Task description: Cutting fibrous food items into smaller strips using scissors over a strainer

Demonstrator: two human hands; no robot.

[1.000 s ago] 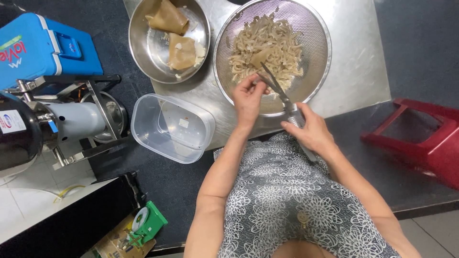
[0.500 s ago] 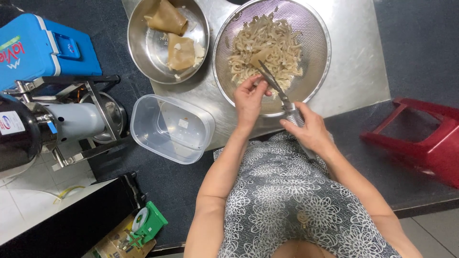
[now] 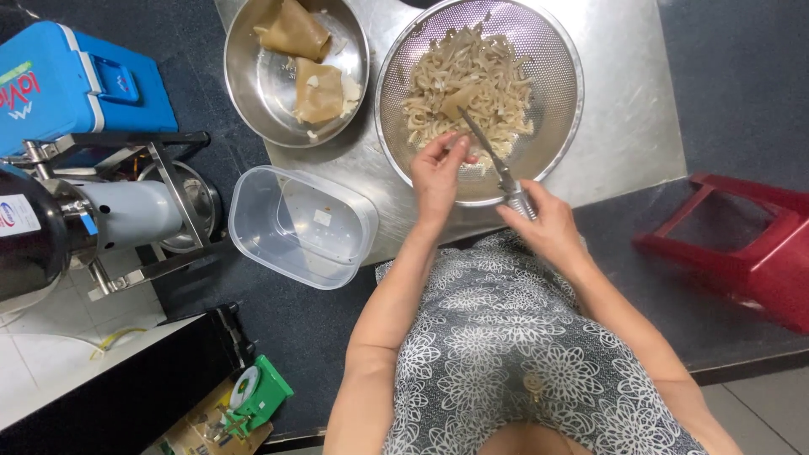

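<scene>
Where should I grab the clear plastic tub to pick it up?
Probably by the rim of the clear plastic tub, one hand on each long side, coming from above. It sits open, mouth up and looks empty, left of the left hand, and its rounded rim juts out for a grip.

Shiny perforated metal colander (image 3: 563,101), smooth steel bowl (image 3: 253,93), brushed metal tray (image 3: 624,143), clear glossy plastic tub (image 3: 253,227).
</scene>
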